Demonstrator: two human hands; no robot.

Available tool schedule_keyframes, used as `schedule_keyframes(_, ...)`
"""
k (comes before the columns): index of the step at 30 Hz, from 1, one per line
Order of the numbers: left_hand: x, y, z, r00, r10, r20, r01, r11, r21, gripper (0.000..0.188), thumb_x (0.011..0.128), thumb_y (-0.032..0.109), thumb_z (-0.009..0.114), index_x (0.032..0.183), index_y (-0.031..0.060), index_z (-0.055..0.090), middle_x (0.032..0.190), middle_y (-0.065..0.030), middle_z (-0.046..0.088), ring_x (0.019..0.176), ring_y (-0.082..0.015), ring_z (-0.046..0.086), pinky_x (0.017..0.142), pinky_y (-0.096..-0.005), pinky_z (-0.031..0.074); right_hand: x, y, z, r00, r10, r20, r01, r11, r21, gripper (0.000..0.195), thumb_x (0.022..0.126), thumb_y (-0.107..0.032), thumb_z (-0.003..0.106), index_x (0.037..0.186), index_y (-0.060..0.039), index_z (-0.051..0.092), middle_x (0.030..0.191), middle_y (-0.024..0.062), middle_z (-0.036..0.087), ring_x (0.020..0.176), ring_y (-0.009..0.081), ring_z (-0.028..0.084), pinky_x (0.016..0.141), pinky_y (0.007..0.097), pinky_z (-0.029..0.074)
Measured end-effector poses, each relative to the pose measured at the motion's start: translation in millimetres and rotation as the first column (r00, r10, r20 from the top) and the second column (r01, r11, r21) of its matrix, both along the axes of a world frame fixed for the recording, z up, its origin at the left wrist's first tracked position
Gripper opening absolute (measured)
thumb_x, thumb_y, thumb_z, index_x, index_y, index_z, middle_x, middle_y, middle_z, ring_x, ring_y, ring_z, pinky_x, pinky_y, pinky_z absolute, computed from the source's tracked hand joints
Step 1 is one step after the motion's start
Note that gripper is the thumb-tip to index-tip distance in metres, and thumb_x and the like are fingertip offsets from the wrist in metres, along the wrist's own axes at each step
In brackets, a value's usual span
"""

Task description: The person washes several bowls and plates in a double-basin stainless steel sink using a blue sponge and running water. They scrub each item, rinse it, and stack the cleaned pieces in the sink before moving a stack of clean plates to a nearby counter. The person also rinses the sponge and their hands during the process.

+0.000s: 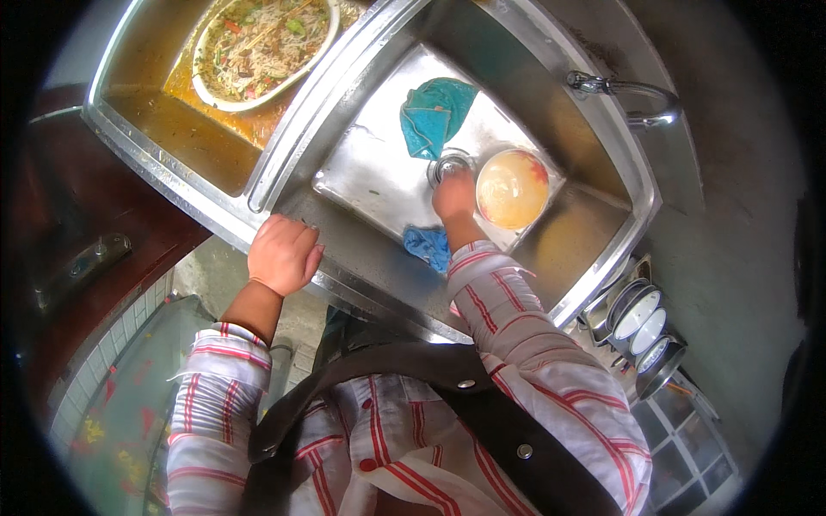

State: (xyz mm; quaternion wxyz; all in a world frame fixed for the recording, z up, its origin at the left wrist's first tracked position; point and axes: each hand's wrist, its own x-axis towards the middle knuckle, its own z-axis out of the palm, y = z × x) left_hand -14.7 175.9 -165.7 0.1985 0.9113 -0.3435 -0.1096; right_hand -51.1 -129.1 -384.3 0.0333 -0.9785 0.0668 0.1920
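My right hand point(453, 195) reaches down to the bottom of a steel sink basin point(368, 187). Its fingers are at the metal drain strainer point(448, 165) and appear to grip its middle; the fingertips are partly hidden. Beside that hand, on the right, sits a cream bowl point(513, 190) with a red pattern. A wet teal cloth point(437, 118) lies just beyond the strainer. Near my right wrist is a crumpled blue cloth point(427, 247), partly covered by the forearm. My left hand point(282, 253) rests on the sink's front rim with its fingers curled in and nothing visible in them.
A second basin point(187, 145) at the left contains brownish water and a white oval basket point(263, 103) of food scraps. A chrome faucet point(635, 97) curves out at the right. Bowls and pans point(635, 313) stand on a rack at the lower right.
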Motion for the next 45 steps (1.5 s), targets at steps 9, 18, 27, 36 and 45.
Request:
schedule_keyframes(9,-0.5,-0.8,-2.3,0.996,-0.017,0.086,0.018,1.0,-0.015,0.016,0.063,0.017,0.064,0.075,0.0079,0.06,0.068,-0.0067,0.054,0.069,-0.026,0.053,0.07,-0.0363,0.044,98.7,7.0,19.6,0.986,-0.086,0.144,0.059,0.981,0.184,0.062,0.064,-0.019,0.073,0.12,-0.0152,0.047,0.125,0.0219,0.041,0.113,0.0384,0.042,0.093,0.0429,0.039)
schedule_keyframes(18,-2.7,1.4,-4.3,0.992,-0.045,0.118,0.046,0.999,-0.007,0.013,0.066,0.018,0.062,0.072,0.0076,0.057,0.066,-0.0076,0.053,0.068,-0.0275,0.052,0.071,-0.0383,0.042,25.5,38.5,72.1,0.64,-0.669,-0.378,0.602,0.131,0.788,0.051,0.065,0.003,0.054,0.114,-0.008,0.047,0.09,0.0135,0.056,0.08,0.0238,0.056,0.066,0.0319,0.047)
schedule_keyframes(27,-2.1,-4.5,-7.8,0.994,-0.04,0.1,0.031,0.995,0.091,0.014,0.074,0.021,0.06,0.07,0.0074,0.058,0.067,-0.0115,0.056,0.069,-0.0295,0.054,0.068,-0.0408,0.042,14.1,17.2,208.5,0.592,-0.626,-0.508,0.447,-0.269,0.853,0.055,0.061,0.002,0.055,0.116,-0.0005,0.048,0.091,0.0128,0.056,0.073,0.0214,0.055,0.06,0.0314,0.045)
schedule_keyframes(36,30.9,-174.0,99.6,0.011,-0.206,-0.979,-0.827,0.548,-0.124,0.046,0.095,0.046,0.03,0.116,0.0083,0.045,0.11,-0.0094,0.053,0.099,-0.0209,0.054,0.079,-0.0385,0.047,13.7,49.5,293.7,0.639,-0.761,0.108,-0.01,0.132,0.991,0.041,0.076,-0.021,0.062,0.111,-0.002,0.05,0.118,0.014,0.048,0.11,0.0237,0.046,0.095,0.0329,0.036)
schedule_keyframes(45,44.9,-195.1,94.3,0.036,-0.098,-0.995,-0.641,0.761,-0.098,0.041,0.096,0.04,0.031,0.113,0.0056,0.047,0.11,-0.0124,0.056,0.094,-0.0217,0.058,0.074,-0.0328,0.049,30.6,47.3,310.7,0.431,-0.854,-0.291,-0.06,-0.348,0.935,0.015,0.088,-0.013,0.052,0.094,-0.0001,0.057,0.087,0.0086,0.061,0.08,0.0168,0.058,0.073,0.0283,0.047)
